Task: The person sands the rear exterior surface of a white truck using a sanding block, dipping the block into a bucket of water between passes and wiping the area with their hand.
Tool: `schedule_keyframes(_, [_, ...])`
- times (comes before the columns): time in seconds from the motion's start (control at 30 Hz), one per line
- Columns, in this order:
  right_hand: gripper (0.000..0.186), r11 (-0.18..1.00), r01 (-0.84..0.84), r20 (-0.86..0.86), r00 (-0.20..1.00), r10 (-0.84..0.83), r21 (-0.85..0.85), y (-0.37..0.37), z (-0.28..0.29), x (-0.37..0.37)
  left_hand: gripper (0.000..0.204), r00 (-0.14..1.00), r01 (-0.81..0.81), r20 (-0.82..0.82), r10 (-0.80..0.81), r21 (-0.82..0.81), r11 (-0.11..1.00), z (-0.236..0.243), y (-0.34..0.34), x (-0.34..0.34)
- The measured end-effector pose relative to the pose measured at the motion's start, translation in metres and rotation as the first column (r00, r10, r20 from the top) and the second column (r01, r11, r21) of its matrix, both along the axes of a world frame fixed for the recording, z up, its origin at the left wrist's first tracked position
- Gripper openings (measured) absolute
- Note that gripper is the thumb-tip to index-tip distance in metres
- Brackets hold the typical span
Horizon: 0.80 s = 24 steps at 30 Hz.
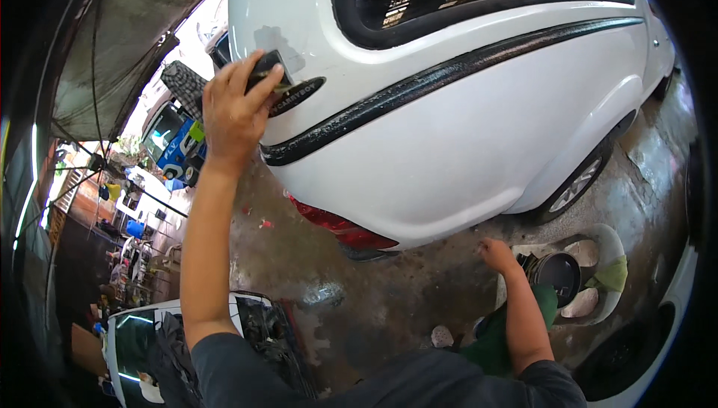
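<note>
My left hand (235,109) reaches up to the rear corner of a white vehicle's canopy (449,109). Its fingers are closed around a black block (267,68), which looks like a sanding block and rests against the white paint. A grey patch (278,43) marks the paint just above the block. Beside my fingers is an oval black badge (299,96), partly covered by them. My right hand (496,255) hangs low in front of the vehicle's lower side, touching nothing that I can see. Its fingers are loosely curled together, with nothing visible in them.
A black trim strip (449,79) runs along the white side, above a red tail lamp (336,222) and a wheel (576,187). By my right arm stands a pale tub (615,247) holding a black bucket (557,277), pale stones and a green cloth (609,274). Another car (172,341) is behind, lower left.
</note>
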State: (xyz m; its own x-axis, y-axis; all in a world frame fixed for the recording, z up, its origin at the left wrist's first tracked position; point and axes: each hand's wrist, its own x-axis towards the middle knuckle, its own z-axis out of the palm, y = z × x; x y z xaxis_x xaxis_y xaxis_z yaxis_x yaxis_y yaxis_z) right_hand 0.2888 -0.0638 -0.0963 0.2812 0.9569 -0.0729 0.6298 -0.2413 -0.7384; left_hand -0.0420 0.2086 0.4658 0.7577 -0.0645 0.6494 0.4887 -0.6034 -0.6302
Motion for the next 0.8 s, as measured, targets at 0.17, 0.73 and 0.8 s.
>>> schedule_keyframes(0.17, [0.03, 1.0, 0.006, 0.009, 1.0, -0.006, -0.025, 0.01, -0.007, -0.001, 0.044, 0.997, 0.074, 0.022, -0.076, 0.088, 0.993, 0.044, 0.004, 0.049])
schedule_keyframes(0.73, [0.035, 0.991, -0.001, 0.028, 1.0, 0.005, -0.134, 0.022, 0.001, -0.019, 0.043, 0.996, -0.004, 0.084, 0.006, -0.029, 1.0, -0.012, 0.005, -0.014])
schedule_keyframes(0.8, [0.036, 0.99, 0.001, 0.022, 1.0, 0.002, -0.141, 0.02, 0.01, -0.022, 0.043, 0.998, 0.033, 0.05, -0.034, 0.013, 0.999, 0.004, 0.006, 0.002])
